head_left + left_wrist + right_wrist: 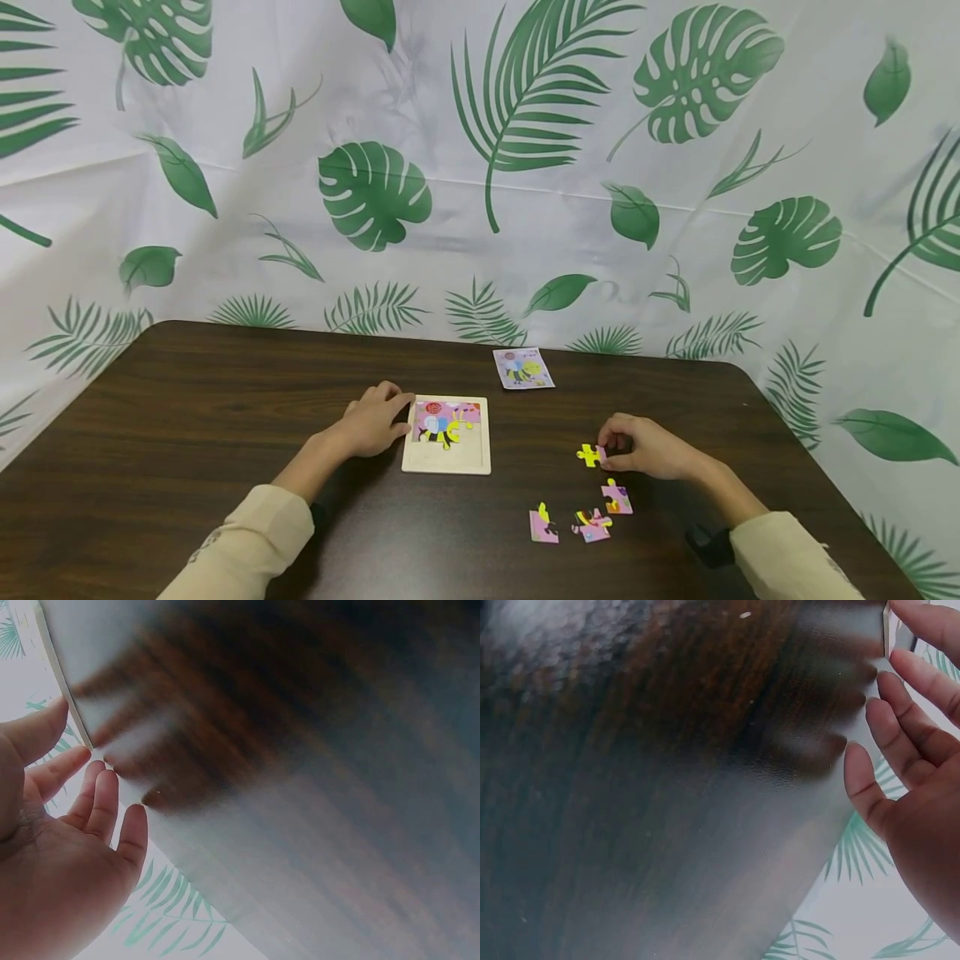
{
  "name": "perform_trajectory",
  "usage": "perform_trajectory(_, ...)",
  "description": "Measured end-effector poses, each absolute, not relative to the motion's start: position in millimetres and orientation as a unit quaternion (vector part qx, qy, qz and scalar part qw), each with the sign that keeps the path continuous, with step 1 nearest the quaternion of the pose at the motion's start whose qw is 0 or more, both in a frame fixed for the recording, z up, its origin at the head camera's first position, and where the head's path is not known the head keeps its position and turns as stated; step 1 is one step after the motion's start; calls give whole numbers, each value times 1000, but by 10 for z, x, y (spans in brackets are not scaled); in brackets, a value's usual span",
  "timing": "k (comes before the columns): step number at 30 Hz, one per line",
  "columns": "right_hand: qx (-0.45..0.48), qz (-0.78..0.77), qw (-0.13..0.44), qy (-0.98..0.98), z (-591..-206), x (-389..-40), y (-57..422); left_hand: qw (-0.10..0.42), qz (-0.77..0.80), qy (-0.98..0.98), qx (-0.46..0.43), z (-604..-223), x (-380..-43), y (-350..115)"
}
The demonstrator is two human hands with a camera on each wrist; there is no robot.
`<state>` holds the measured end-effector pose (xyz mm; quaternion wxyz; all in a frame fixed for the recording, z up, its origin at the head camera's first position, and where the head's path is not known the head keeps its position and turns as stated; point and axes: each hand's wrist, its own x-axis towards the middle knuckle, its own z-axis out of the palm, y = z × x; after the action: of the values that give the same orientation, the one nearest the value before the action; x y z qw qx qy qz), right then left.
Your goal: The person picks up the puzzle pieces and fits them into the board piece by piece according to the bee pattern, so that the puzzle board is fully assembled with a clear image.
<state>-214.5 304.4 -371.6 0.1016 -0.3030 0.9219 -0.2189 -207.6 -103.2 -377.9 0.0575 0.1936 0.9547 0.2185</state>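
My left hand (372, 423) lies at the left edge of a light wooden puzzle board (442, 463), thumb and index fingertip touching its rim and the other fingers loosely bent. Set in the board's upper part are joined pieces of a bee picture (446, 423); its lower part shows bare wood. Over to the right, my right hand (643, 447) pinches a yellow and pink puzzle piece (590, 455) between thumb and index finger, low over the table. In the right wrist view only this piece's thin edge (886, 630) shows at the fingertips.
Nearer me lie three loose pieces: one pink and yellow piece (618, 497) by the right hand, another (593, 526) below it, a third (543, 525) to the left. A printed bee card (523, 368) lies behind the board. A leaf-patterned cloth (480, 250) hangs beyond the dark table (247, 392).
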Motion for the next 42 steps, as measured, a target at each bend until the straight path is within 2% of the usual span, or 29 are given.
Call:
perform_trajectory(20,-310,-217,82,922,-3732,-2144,3031,57,223,953,196,-3757,-2078,-1031)
perform_trajectory(42,-298,-233,115,918,-3659,-2230,2949,59,215,955,195,-3764,-2070,-1032)
